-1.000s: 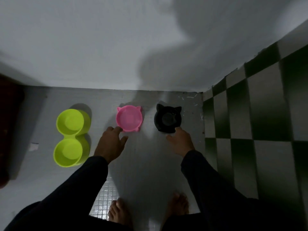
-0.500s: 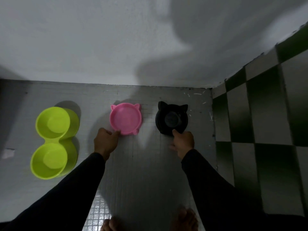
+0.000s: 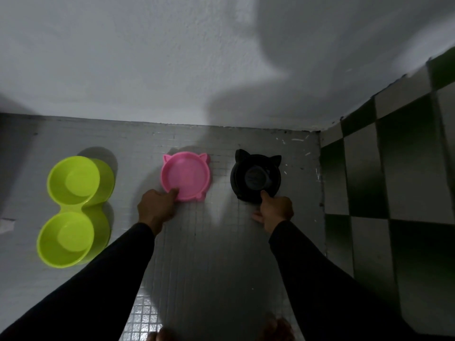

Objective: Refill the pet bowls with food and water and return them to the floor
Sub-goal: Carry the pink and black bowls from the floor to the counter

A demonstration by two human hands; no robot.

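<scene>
Three pet bowls stand on the grey small-tiled floor (image 3: pixel 216 254), in a row near the edge where the floor meets the white wall (image 3: pixel 172 57). The pink bowl (image 3: pixel 186 175), with cat ears on its far rim, sits about in the middle of that edge. The left hand (image 3: pixel 155 207) grips its near left rim: the thumb lies over the rim on the inside of the bowl, and the other fingers are curled below, where I cannot see them well. The black bowl (image 3: pixel 256 178), also with cat ears, stands just to the right of the pink one, close to the corner by the green and white checkered wall (image 3: pixel 394 193). The right hand (image 3: pixel 275 210) holds its near rim, with one finger over the edge toward the inside and the rest of the fingers curled under and beside the bowl. Both bowls appear to rest on the floor; I cannot tell if they are lifted. The green double bowl (image 3: pixel 73 210) lies well apart, toward the left edge of the floor, and no hand touches it. Both arms wear dark sleeves (image 3: pixel 98 279).
</scene>
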